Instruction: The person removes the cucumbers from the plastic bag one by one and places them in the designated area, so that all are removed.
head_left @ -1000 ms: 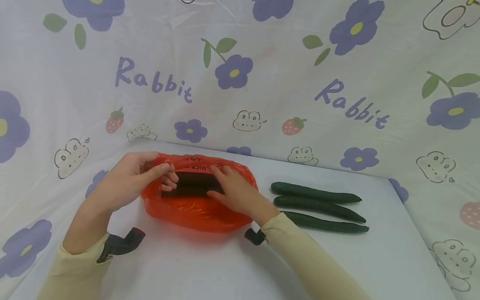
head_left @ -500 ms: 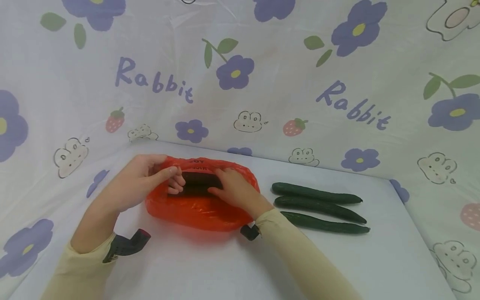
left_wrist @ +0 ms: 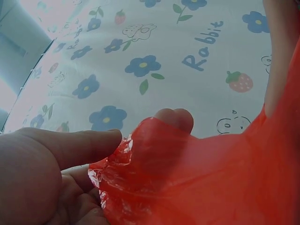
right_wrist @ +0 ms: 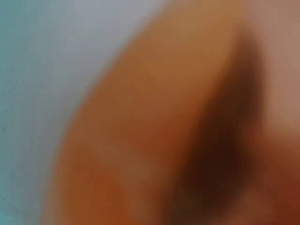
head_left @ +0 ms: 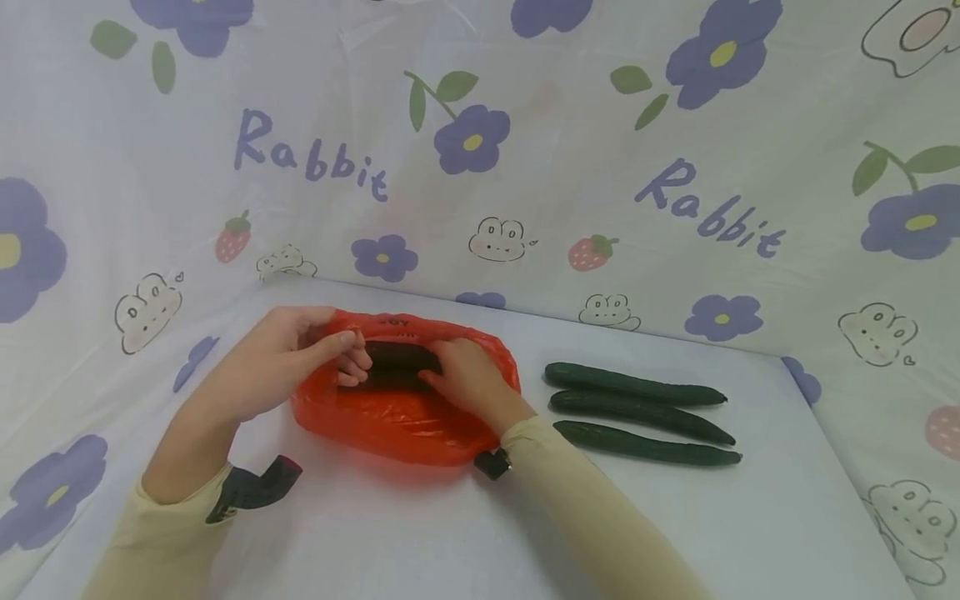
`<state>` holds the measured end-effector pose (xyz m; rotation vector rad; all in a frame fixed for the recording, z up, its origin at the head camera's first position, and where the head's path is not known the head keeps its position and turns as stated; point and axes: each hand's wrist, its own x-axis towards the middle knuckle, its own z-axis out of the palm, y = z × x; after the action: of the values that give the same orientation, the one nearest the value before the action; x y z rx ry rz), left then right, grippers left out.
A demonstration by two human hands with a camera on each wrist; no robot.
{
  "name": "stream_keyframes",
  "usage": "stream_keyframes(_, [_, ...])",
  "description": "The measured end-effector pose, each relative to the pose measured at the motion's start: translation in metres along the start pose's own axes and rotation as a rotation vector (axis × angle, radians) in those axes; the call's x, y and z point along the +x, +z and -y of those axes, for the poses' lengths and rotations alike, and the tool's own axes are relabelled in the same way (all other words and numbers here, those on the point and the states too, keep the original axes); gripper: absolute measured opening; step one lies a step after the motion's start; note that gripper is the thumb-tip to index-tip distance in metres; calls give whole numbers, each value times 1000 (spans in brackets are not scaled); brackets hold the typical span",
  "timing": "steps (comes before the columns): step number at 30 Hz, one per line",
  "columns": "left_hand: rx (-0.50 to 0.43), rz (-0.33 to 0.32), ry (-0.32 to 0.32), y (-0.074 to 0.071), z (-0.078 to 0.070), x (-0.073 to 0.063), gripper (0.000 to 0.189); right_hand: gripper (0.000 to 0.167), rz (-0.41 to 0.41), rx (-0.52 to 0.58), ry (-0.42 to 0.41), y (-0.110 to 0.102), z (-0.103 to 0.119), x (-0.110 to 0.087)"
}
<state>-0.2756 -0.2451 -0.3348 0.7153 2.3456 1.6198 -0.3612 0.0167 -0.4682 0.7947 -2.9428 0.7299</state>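
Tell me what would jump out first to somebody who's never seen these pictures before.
Probably the bright red plastic bag, left of centre on the white table, with the left hand pinching its edge and the right hand reaching inside. Next, three dark green cucumbers lying side by side, right of the bag. Behind everything, a pale cloth printed with purple flowers and "Rabbit".

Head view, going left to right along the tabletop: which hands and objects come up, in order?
Left hand → red bag → three cucumbers. The right hand overlaps the bag, so it's left out.
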Motion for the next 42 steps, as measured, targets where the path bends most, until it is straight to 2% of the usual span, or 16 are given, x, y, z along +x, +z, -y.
stream_keyframes(4, [-10, 8, 3, 1, 0, 1, 18, 43, -25, 20, 0, 3, -1, 2])
stream_keyframes(10, [32, -9, 9, 0, -2, -1, 18, 43, -63, 55, -34, 7, -4, 6])
stream_keyframes(17, [7, -2, 15, 0, -2, 0, 17, 37, -80, 127, -23, 8, -4, 0])
stream_keyframes(23, [10, -2, 18, 0, -1, 0, 18, 26, -84, 87, -8, 7, -1, -4])
stream_keyframes(26, [13, -5, 25, -1, -1, 0, 18, 24, -95, 30, -14, 4, 1, -5])
stream_keyframes(31, [18, -15, 20, -2, -2, -1, 18, 34, -136, -45, -37, -5, 7, -10])
stream_keyframes(42, [2, -27, 41, -5, 1, -4, 18, 42, -191, -64, -62, -28, 28, -22])
